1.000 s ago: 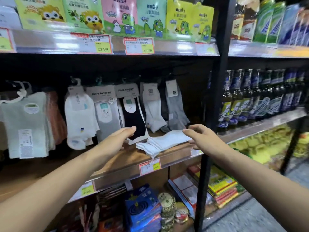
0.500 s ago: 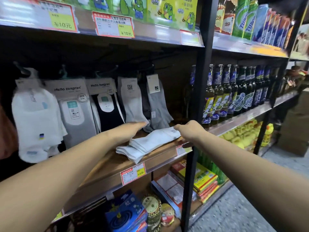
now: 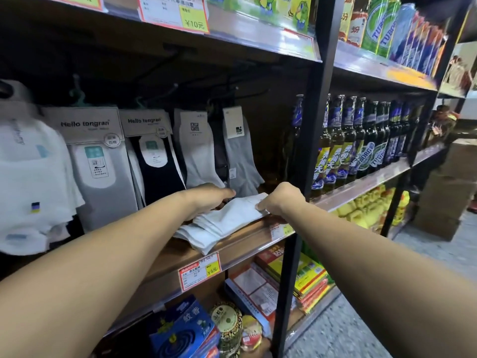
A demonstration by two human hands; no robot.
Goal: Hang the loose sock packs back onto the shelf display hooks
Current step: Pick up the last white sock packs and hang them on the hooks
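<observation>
1. A white sock pack (image 3: 222, 223) is lying loose on the wooden shelf (image 3: 167, 257), near its front edge.
2. My right hand (image 3: 280, 200) is pinching the pack's right end, fingers curled closed on it.
3. My left hand (image 3: 206, 200) is resting flat and open on the pack's far side.
4. Just behind the pack, grey socks (image 3: 238, 156) are hanging from hooks.

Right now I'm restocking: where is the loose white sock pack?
Centre of the head view, the white sock pack lies on the wooden shelf between both hands, below the hanging grey socks.
</observation>
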